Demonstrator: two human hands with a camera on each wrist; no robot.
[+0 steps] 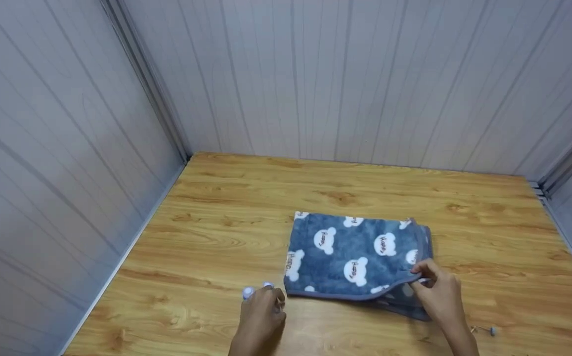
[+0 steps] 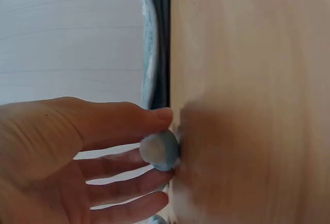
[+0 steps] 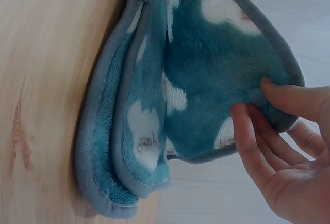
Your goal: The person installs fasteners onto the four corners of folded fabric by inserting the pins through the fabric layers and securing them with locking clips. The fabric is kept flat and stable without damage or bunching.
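A blue fleece blanket [image 1: 337, 269] with white bear heads and grey edging lies folded on the wooden table. My right hand [image 1: 439, 291] pinches its near right corner and lifts it; lower folded layers show beneath. In the right wrist view, a small round blue button-like piece [image 3: 258, 97] sits at the thumb tip against the lifted fleece [image 3: 221, 79]. Left of the blanket, my left hand [image 1: 261, 314] is low over the table. Its thumb and fingers close round a small pale blue round-headed piece [image 2: 160, 150] in the left wrist view.
Two pale blue round heads show by the left hand, one [image 1: 248, 292] to its left. Right of the right wrist lies a small pin with a blue head [image 1: 493, 331], beside a tiny gold-coloured piece [image 1: 473, 329]. Pale panel walls [image 1: 315, 84] border the table [image 1: 216, 232].
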